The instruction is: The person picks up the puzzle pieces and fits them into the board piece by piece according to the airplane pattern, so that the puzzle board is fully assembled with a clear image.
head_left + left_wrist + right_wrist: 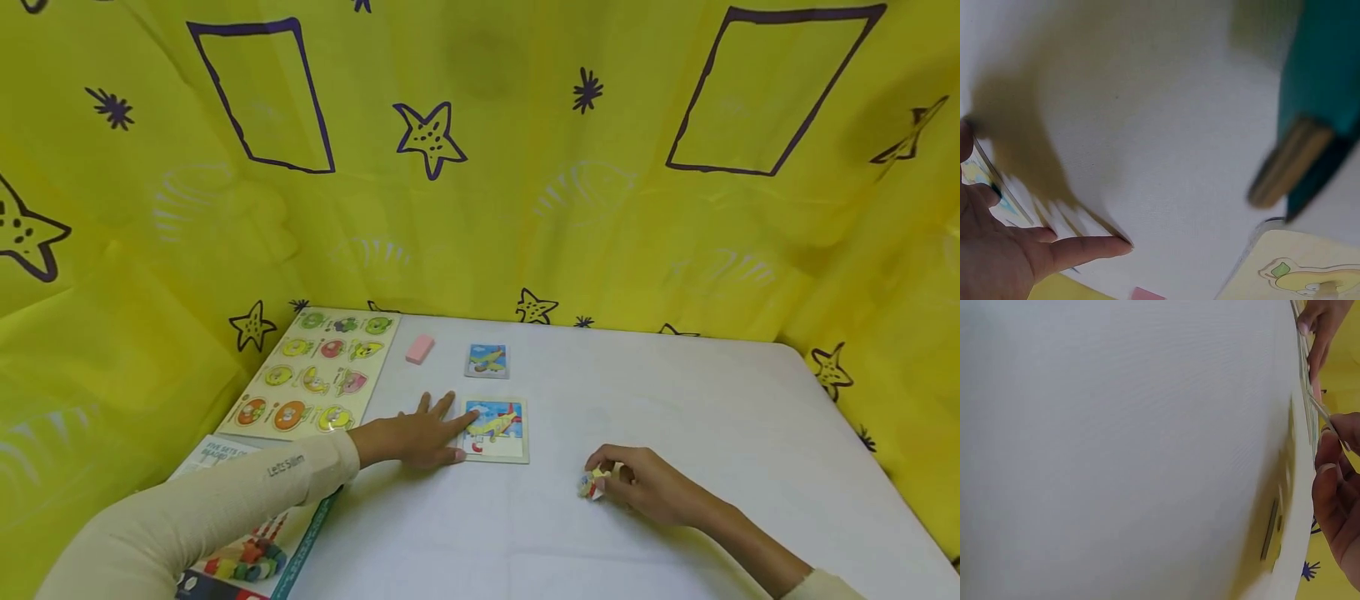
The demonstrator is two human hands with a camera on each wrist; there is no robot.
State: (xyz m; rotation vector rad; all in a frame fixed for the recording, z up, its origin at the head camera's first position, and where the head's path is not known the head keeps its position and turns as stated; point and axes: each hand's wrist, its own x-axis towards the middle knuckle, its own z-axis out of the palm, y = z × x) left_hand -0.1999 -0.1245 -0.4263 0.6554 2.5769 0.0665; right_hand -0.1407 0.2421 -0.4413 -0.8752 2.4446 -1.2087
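Note:
A small square airplane puzzle (pixel 493 429) in a pale frame lies on the white table, with part of its lower area blank. My left hand (pixel 429 435) is spread at its left side, one finger and the thumb reaching onto the frame. To the right, my right hand (pixel 645 483) pinches a thin puzzle piece (pixel 1321 407) between thumb and fingers just above the tabletop. In the right wrist view, another thin flat piece (pixel 1269 530) lies on the table below that hand. Behind the puzzle is a matching airplane picture card (pixel 487 361).
A pink block (pixel 420 349) sits at the back, near a fruit puzzle board (pixel 262 396) on the left. Beneath my left sleeve lies a box or book (pixel 300 546) with a colourful cover. A yellow patterned curtain (pixel 495 233) stands around the table.

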